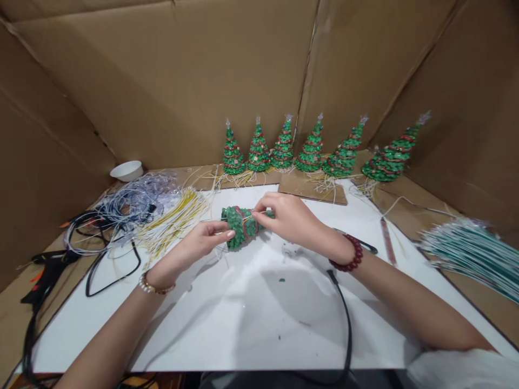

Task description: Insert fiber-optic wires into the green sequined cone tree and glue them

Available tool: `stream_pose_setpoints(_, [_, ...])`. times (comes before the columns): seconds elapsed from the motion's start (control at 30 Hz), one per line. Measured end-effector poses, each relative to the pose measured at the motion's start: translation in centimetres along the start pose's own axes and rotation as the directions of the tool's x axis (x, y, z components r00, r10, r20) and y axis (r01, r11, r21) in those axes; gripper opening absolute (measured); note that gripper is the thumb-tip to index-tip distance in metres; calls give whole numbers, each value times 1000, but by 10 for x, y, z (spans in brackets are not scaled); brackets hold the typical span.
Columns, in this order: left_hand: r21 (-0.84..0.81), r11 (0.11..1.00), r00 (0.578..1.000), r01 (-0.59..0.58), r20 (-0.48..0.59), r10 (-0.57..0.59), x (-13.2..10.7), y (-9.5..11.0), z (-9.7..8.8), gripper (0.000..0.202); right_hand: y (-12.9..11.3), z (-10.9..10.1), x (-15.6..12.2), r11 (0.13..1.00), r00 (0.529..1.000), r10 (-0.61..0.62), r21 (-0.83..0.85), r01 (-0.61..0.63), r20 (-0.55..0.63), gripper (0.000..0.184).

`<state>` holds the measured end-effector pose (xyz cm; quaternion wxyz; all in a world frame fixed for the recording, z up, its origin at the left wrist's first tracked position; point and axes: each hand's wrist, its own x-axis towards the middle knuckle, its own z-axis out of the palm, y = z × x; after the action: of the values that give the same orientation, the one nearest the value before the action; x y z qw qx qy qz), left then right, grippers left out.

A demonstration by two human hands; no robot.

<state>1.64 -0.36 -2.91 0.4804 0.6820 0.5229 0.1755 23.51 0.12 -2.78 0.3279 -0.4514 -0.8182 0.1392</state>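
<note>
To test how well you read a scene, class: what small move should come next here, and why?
Probably the right hand should pull the thin wire snug against the green beaded tree: its fingers pinch that wire, and the left hand grips the tree lying on its side.

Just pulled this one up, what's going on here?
A person is holding a small green tree on its side over a white board. The left hand grips its body, while the fingers of the right hand pinch thin wires at its tip. Six similar trees stand in a row behind. A bundle of yellow wires lies to the left, green-and-white wires lie to the right, and a white bowl sits back left.
</note>
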Motion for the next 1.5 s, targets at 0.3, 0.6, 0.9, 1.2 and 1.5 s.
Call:
stream_pose_setpoints(0.3, [-62,998,999,20,32,-18,8,-16,-3,36,5,12,1,995,997,-78,-68,78,-3,13])
stream_pose_setpoints(0.6, [332,943,993,-39,-91,73,1,-9,-15,44,6,14,0,946,976,-182,-249,208,120,16])
stream_pose_setpoints(0.9, [840,516,884,-167,-104,455,-5,-10,-9,24,5,22,2,939,971,-219,-248,236,93,18])
stream_pose_setpoints(1.2, [131,959,940,-251,-203,274,26,-32,-3,26,5,41,-4,986,986,-163,41,164,-39,18])
stream_pose_setpoints(1.5, [-67,977,962,-200,-202,183,28,-30,6,31,10,44,1,989,995,-103,111,103,-7,7])
